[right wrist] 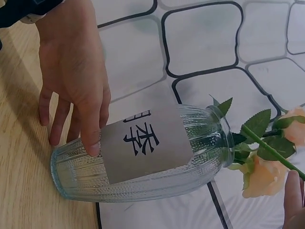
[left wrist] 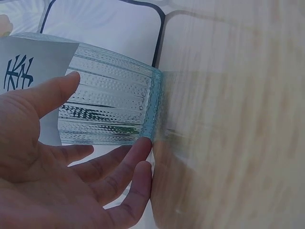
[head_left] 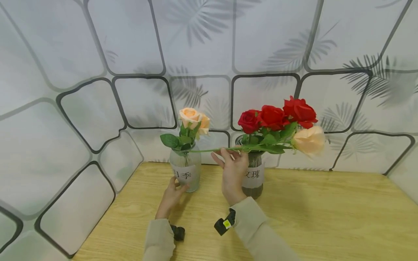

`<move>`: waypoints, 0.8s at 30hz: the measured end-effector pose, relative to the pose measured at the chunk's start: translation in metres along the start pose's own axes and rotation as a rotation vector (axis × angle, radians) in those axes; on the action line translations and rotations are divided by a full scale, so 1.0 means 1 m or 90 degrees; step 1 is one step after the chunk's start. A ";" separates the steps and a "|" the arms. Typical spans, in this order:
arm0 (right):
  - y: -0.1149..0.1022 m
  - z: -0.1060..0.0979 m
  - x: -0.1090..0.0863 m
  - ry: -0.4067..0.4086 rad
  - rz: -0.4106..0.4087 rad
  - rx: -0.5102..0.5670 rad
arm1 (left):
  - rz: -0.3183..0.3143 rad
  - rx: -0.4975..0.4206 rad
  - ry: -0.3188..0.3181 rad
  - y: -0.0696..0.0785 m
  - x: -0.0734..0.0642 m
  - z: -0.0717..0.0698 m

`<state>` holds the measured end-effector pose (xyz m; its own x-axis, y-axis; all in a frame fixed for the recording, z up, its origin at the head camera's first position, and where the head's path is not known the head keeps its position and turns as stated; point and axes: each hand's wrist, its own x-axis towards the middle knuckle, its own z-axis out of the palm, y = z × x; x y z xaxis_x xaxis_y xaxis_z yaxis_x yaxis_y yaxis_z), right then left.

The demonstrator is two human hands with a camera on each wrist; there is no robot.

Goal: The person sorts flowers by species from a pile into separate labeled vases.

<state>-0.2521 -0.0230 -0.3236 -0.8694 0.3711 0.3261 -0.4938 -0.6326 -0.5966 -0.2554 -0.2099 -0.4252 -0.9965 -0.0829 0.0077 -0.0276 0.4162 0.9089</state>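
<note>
My right hand (head_left: 232, 159) pinches the green stem (head_left: 212, 149) of a peach rose (head_left: 308, 141) and holds it level, bloom to the right. The stem's bare end lies close to the mouth of a clear ribbed vase (head_left: 186, 170) with a white label. Two peach roses (head_left: 192, 117) stand in that vase. My left hand (head_left: 175, 186) rests low against this vase (right wrist: 152, 157), thumb (right wrist: 90, 143) on the glass beside the label, fingers (left wrist: 124, 167) fairly straight by its base. One fingertip of my right hand (right wrist: 294, 200) shows beside the stem (right wrist: 267, 148).
A darker labelled vase (head_left: 254, 177) with three red roses (head_left: 272, 116) stands just behind my right hand. Both vases sit near the back of a wooden table (head_left: 326, 217). Patterned white wall panels (head_left: 98, 108) close in the back and left.
</note>
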 end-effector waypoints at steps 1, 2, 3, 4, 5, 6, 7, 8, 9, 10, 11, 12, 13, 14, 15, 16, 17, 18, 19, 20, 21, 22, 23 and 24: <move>0.002 0.001 0.000 -0.006 0.000 -0.004 | -0.003 -0.002 -0.001 0.000 -0.001 0.000; 0.004 0.003 0.000 -0.012 -0.002 -0.011 | -0.006 -0.004 -0.001 0.000 -0.001 0.000; 0.005 0.003 0.000 -0.017 -0.003 -0.015 | -0.006 -0.004 -0.002 0.000 -0.001 -0.001; 0.007 0.004 0.000 -0.023 -0.006 -0.021 | -0.007 -0.005 -0.004 0.000 -0.002 -0.001; 0.008 0.005 0.000 -0.027 -0.010 -0.027 | -0.007 -0.006 -0.005 -0.001 -0.002 -0.001; 0.009 0.006 0.000 -0.030 -0.014 -0.033 | -0.006 -0.007 -0.007 -0.001 -0.003 -0.001; 0.010 0.007 0.001 -0.032 -0.016 -0.038 | -0.006 -0.005 -0.009 -0.001 -0.003 -0.002; 0.011 0.008 0.001 -0.035 -0.017 -0.040 | -0.004 -0.002 -0.009 -0.001 -0.003 -0.002; 0.012 0.009 0.002 -0.040 -0.016 -0.043 | -0.004 0.001 -0.009 -0.001 -0.003 -0.003; 0.012 0.011 0.002 -0.045 -0.012 -0.049 | -0.006 0.002 -0.008 -0.001 -0.003 -0.004; 0.013 0.012 0.003 -0.049 -0.007 -0.056 | -0.008 0.003 -0.008 -0.001 -0.003 -0.004; 0.014 0.013 0.003 -0.054 -0.003 -0.062 | -0.009 0.006 -0.007 -0.001 -0.003 -0.004; 0.014 0.015 0.004 -0.057 0.001 -0.072 | -0.011 0.008 -0.004 -0.001 -0.004 -0.005; 0.014 0.016 0.004 -0.061 0.003 -0.081 | -0.011 0.009 -0.003 -0.001 -0.004 -0.005; 0.015 0.018 0.006 -0.064 0.000 -0.092 | -0.011 0.009 -0.003 -0.001 -0.003 -0.005; 0.015 0.019 0.007 -0.068 -0.002 -0.105 | -0.008 0.009 -0.003 -0.001 -0.003 -0.004; 0.016 0.020 0.008 -0.074 -0.008 -0.115 | -0.006 0.009 -0.005 0.000 -0.003 -0.004; 0.016 0.021 0.009 -0.081 -0.014 -0.127 | -0.002 0.011 -0.006 0.000 -0.002 -0.003; 0.016 0.022 0.010 -0.090 -0.019 -0.141 | 0.000 0.011 -0.006 0.000 -0.002 -0.003; 0.017 0.023 0.012 -0.100 -0.026 -0.156 | 0.001 0.011 -0.007 0.000 -0.001 -0.002; 0.018 0.024 0.014 -0.110 -0.032 -0.173 | 0.002 0.011 -0.007 0.000 -0.001 -0.001; 0.019 0.026 0.015 -0.120 -0.036 -0.191 | 0.004 0.011 -0.005 -0.001 0.000 -0.001; 0.020 0.027 0.015 -0.128 -0.040 -0.206 | 0.005 0.012 -0.005 -0.001 0.000 -0.001; 0.021 0.029 0.017 -0.136 -0.044 -0.222 | 0.005 0.011 -0.004 -0.001 0.001 -0.001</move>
<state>-0.2772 -0.0500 -0.3091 -0.8361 0.2316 0.4973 -0.5484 -0.3289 -0.7688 -0.2563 -0.2115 -0.4256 -0.9972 -0.0741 0.0115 -0.0218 0.4323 0.9014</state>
